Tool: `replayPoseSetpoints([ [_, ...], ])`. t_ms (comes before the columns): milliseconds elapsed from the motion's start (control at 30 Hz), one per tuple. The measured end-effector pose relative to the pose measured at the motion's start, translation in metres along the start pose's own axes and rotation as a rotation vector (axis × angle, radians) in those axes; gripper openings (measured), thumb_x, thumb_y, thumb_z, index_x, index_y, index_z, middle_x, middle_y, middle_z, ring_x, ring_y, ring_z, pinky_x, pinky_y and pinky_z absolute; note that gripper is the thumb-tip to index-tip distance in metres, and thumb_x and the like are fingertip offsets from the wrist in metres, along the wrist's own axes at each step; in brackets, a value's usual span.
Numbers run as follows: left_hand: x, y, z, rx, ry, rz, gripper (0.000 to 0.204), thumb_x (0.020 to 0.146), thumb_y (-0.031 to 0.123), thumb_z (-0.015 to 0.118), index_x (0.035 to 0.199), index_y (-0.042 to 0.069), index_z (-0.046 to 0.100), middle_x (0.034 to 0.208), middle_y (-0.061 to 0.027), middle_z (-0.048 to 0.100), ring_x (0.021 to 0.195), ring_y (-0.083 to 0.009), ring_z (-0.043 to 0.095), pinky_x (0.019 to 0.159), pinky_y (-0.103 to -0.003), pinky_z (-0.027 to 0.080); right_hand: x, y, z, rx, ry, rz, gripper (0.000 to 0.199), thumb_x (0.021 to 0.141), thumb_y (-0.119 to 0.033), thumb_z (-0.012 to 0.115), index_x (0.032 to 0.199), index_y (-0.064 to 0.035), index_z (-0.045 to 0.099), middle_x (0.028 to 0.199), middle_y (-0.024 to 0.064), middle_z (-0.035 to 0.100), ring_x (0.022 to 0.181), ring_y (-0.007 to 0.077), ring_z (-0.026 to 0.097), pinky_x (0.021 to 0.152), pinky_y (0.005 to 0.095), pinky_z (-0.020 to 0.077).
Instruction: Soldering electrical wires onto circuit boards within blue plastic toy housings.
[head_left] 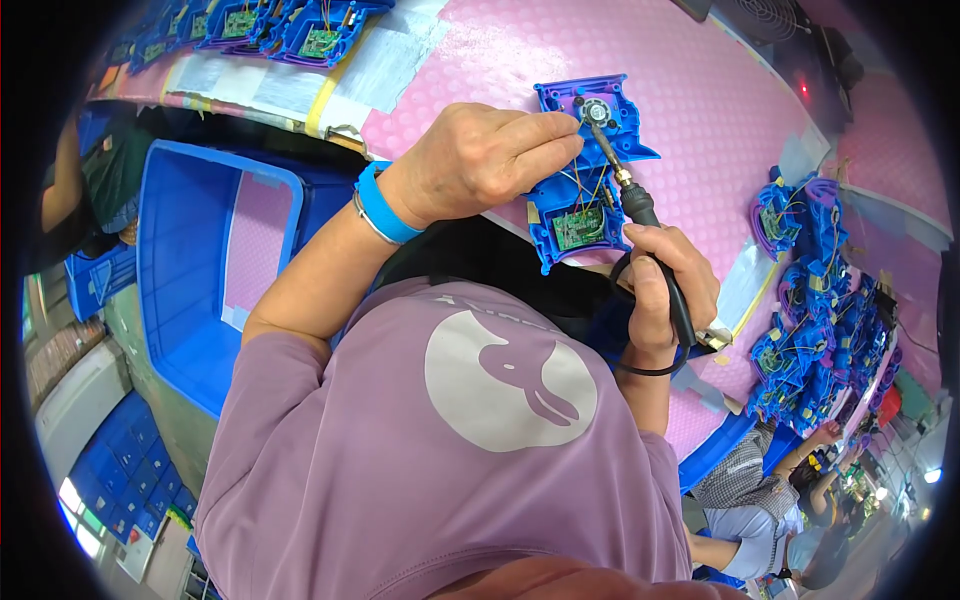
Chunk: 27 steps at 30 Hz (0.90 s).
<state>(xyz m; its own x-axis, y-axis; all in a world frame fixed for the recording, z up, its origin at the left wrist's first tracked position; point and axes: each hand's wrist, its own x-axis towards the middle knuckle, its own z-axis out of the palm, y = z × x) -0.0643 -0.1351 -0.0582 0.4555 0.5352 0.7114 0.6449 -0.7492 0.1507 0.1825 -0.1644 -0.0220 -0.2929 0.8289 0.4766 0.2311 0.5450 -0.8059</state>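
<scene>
Holding a soldering iron [640, 207] in the right hand's [672, 283] snug grip, its tip at the round speaker [597, 110] in a blue shell [629, 147] on the pink counter [725, 100], left hand [480, 155] beside the speaker, its grip hidden and impossible to tell, green circuit board [580, 228] nearer the person

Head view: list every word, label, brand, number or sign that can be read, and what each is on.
None reads clearly enough to quote.
Purple shirt: pale lettering above the round print, too slanted and blurred to read.
Green circuit board: any markings are too small to read.
</scene>
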Motion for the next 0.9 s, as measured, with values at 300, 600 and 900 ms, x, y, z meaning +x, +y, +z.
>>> replayPoseSetpoints([
  [300,-0.0006,-0.0004,0.0007,-0.003,0.005,0.001,0.026,0.077,0.009,0.076,0.102,0.003,0.074,0.103,-0.0107,0.074,0.073,-0.0203,0.073,0.058,-0.028,0.058,-0.0004,0.0008,-0.0006,-0.020,-0.010,-0.014,0.023,0.074,-0.005,0.064,0.093,0.0041,0.073,0.066,0.0121,0.063,0.054,0.0218,0.059,0.051,0.0317,0.0432],
  [600,-0.0012,-0.0026,0.0041,0.010,0.013,0.011,0.026,0.077,0.008,0.070,0.102,0.004,0.071,0.106,-0.0103,0.072,0.077,-0.0187,0.074,0.059,-0.028,0.059,-0.0043,0.0019,-0.0022,0.023,0.021,-0.061,0.030,0.084,-0.013,0.060,0.100,0.0105,0.070,0.066,0.0104,0.058,0.056,0.0135,0.050,0.051,0.0277,0.0362],
  [900,-0.0012,-0.0022,0.0029,-0.011,0.000,-0.006,0.026,0.077,0.008,0.070,0.103,0.005,0.071,0.106,-0.0099,0.072,0.080,-0.0193,0.075,0.060,-0.028,0.059,-0.0054,0.0020,-0.0014,0.044,0.031,-0.048,0.031,0.085,-0.015,0.061,0.100,0.0105,0.070,0.066,0.0101,0.058,0.056,0.0133,0.050,0.051,0.0274,0.0361],
])
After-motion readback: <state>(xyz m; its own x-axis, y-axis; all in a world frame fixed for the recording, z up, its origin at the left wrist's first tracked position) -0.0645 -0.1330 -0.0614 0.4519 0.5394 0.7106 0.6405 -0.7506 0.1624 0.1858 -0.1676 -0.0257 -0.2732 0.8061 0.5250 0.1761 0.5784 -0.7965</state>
